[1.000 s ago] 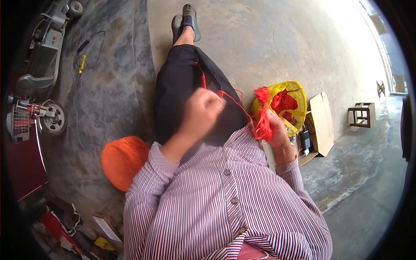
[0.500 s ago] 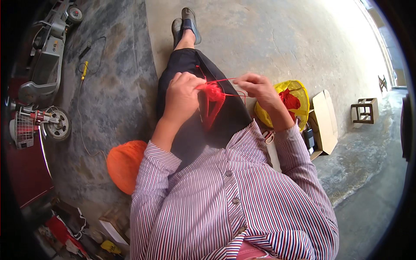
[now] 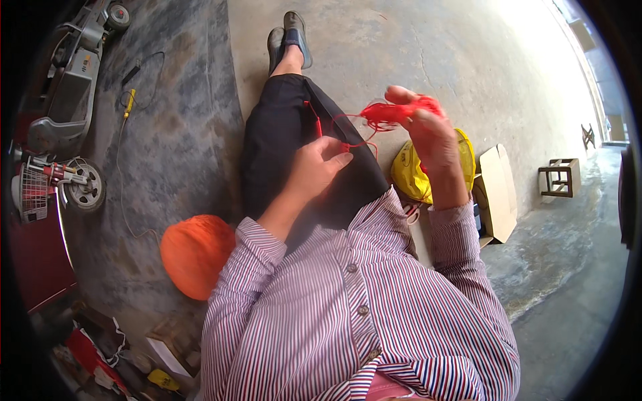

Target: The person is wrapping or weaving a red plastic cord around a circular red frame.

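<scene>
Over my black-trousered thighs, my left hand (image 3: 319, 168) pinches a piece of red cordwork, its thumb and fingertips close together. A short stiff red length (image 3: 318, 127) stands up beyond those fingertips, with a thin strand running to a small red end on the trousers. Higher and to the right, my right hand (image 3: 433, 134) is raised, holding a loose bundle of red cord (image 3: 388, 115) between thumb and fingers. Thin loops of cord hang between the two hands. Most of the piece in my left hand is hidden by the fingers.
By my right thigh stands a yellow bag (image 3: 409, 175), with scissors (image 3: 411, 212) and an open cardboard box (image 3: 498, 190) nearby. A small wooden stool (image 3: 560, 177) is farther right. To the left are an orange round item (image 3: 194, 257), a yellow-handled tool (image 3: 130, 100) and a scooter (image 3: 73, 87).
My right hand has risen and moved right, and a red cord bundle now shows in it. My left hand has moved down and right; the red looped piece below it is no longer in sight.
</scene>
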A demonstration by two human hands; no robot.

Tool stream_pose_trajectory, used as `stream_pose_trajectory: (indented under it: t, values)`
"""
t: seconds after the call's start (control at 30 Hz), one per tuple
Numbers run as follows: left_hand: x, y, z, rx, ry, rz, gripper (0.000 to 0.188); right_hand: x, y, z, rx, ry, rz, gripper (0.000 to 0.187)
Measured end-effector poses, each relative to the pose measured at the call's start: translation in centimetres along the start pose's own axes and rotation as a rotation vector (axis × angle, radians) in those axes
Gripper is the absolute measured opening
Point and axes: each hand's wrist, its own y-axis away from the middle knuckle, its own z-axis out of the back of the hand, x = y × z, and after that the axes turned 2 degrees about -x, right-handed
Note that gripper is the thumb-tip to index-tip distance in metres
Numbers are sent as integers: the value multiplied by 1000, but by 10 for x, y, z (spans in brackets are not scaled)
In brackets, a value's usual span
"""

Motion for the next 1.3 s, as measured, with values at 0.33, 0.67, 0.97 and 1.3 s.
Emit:
stream_pose_trajectory:
  t: [0.33, 0.67, 0.97, 1.3]
  values:
    - [15, -1, -18, 20, 209, 89, 13, 74, 104, -35, 679, -1162, -303, 28]
    - [-30, -1, -21, -346, 21, -186, 23, 68, 62, -43, 1090, -1152, 96, 17]
    - [2, -28, 13, 50, 487, 585, 20, -49, -6, -8, 462, 1051, 243, 26]
    - [-35, -33, 30, 65, 1050, 699, 20, -57, -5, -34, 300, 620, 433, 23]
